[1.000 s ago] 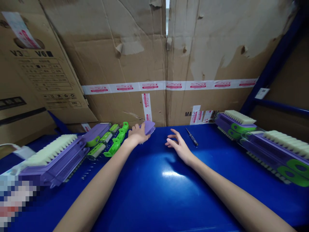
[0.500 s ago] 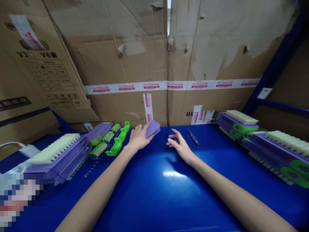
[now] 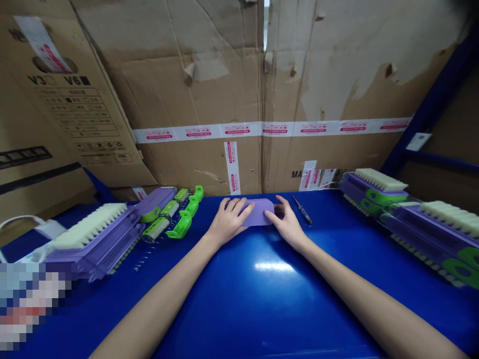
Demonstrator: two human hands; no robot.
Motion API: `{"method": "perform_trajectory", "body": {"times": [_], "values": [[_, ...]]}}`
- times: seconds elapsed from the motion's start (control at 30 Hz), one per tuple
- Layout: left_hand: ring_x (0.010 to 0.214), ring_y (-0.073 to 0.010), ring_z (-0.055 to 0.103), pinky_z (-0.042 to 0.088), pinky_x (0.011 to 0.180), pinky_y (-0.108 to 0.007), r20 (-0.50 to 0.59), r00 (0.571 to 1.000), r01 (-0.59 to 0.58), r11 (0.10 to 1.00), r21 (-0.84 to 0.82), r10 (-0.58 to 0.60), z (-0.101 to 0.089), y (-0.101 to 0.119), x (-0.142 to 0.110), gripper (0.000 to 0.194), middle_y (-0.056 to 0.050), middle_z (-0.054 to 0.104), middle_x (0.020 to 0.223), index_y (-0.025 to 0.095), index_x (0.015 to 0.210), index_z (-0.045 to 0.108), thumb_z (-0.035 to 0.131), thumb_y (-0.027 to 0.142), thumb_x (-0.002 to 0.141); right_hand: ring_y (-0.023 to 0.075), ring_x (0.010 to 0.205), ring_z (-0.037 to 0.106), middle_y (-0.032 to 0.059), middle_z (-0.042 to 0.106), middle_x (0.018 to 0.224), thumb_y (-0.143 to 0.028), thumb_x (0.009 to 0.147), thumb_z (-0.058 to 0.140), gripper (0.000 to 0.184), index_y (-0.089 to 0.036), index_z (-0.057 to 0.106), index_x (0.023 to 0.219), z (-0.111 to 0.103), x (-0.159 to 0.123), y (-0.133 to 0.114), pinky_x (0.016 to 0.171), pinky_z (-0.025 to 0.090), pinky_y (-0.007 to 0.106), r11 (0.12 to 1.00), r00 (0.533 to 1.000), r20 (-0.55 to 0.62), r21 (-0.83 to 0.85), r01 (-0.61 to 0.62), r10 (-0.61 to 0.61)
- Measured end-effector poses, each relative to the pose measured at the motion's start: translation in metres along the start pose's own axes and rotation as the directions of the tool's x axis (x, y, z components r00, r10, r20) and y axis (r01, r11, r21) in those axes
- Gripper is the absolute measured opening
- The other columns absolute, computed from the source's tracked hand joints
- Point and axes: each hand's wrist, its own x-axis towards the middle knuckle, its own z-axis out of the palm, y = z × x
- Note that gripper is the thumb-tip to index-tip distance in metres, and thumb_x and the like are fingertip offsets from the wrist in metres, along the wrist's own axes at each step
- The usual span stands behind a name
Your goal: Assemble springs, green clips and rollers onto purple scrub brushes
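Between my two hands is a flat purple plastic panel (image 3: 258,213) with cut corners, just over the blue tabletop. My left hand (image 3: 226,223) grips its left end, fingers lying over the top. At the panel's right end my right hand (image 3: 291,227) has its thumb on the face and its fingers around the far side, partly hidden. A slim screwdriver (image 3: 302,210) lies just right of my right hand. Left of my left hand rest green plastic brackets (image 3: 182,225), small grey-and-green blocks (image 3: 157,228) and another purple panel (image 3: 159,199).
Stacked purple parts with cream toothed pads stand at the left (image 3: 92,224) and right (image 3: 381,179). Small springs (image 3: 142,259) lie by the left stack. A white plug adapter (image 3: 52,228) with a cable is far left. Taped cardboard (image 3: 194,99) walls the back of the blue table (image 3: 239,309).
My left hand has brought the purple panel rightward and turned it lengthwise across the view. My right hand, empty before, has closed on its right end.
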Motion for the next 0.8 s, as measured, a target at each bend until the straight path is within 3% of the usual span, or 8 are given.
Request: {"method": "perform_trajectory", "body": {"times": [0.1, 0.23, 0.47, 0.6, 0.8], "values": [[0.114, -0.0317, 0.047, 0.033, 0.097, -0.046, -0.063, 0.997, -0.048, 0.999, -0.024, 0.046, 0.001, 0.001, 0.000, 0.066, -0.018, 0.051, 0.126, 0.016, 0.134, 0.042, 0.048, 0.056, 0.082, 0.0217, 0.088, 0.060, 0.0078, 0.060, 0.096, -0.040, 0.071, 0.065, 0.077, -0.016, 0.031, 0.135, -0.001, 0.003, 0.004, 0.085, 0.047, 0.040, 0.999, 0.998, 0.044, -0.002, 0.039, -0.039], [0.109, -0.0320, 0.049, 0.036, 0.094, -0.045, -0.158, 0.987, -0.015, 0.998, -0.068, 0.004, 0.004, 0.003, 0.001, 0.076, -0.020, 0.053, 0.120, 0.009, 0.133, 0.041, 0.045, 0.063, 0.079, 0.0212, 0.084, 0.061, 0.0055, 0.062, 0.092, -0.036, 0.068, 0.069, 0.084, -0.017, 0.026, 0.138, -0.003, 0.007, 0.009, 0.083, 0.049, 0.040, 0.998, 0.998, 0.026, -0.027, 0.056, -0.055], [0.116, -0.0306, 0.045, 0.038, 0.095, -0.043, -0.173, 0.960, 0.187, 0.965, -0.186, -0.219, 0.011, 0.001, -0.002, 0.058, -0.020, 0.048, 0.127, 0.008, 0.133, 0.037, 0.044, 0.043, 0.088, 0.0244, 0.099, 0.062, 0.0072, 0.065, 0.103, -0.024, 0.069, 0.068, 0.086, -0.023, 0.021, 0.141, -0.013, 0.009, 0.011, 0.092, 0.044, 0.043, 0.948, 0.974, 0.032, -0.226, 0.224, -0.223], [0.111, -0.0295, 0.046, 0.042, 0.091, -0.043, -0.194, 0.953, 0.189, 0.957, -0.218, -0.232, 0.014, -0.001, -0.003, 0.051, -0.018, 0.050, 0.121, 0.010, 0.131, 0.039, 0.048, 0.037, 0.088, 0.0256, 0.103, 0.061, 0.0091, 0.065, 0.108, -0.022, 0.070, 0.067, 0.089, -0.022, 0.016, 0.143, -0.017, 0.010, 0.008, 0.093, 0.044, 0.043, 0.912, 0.963, 0.027, -0.316, 0.262, -0.268], [0.102, -0.0281, 0.047, 0.045, 0.085, -0.044, -0.248, 0.948, 0.150, 0.967, -0.208, -0.200, 0.012, 0.001, -0.005, 0.042, -0.017, 0.052, 0.110, 0.013, 0.126, 0.045, 0.050, 0.024, 0.086, 0.0272, 0.109, 0.056, 0.0125, 0.059, 0.114, -0.024, 0.071, 0.066, 0.084, -0.020, 0.021, 0.142, -0.018, 0.011, 0.009, 0.095, 0.043, 0.045, 0.831, 0.933, 0.091, -0.429, 0.353, -0.349]]}}
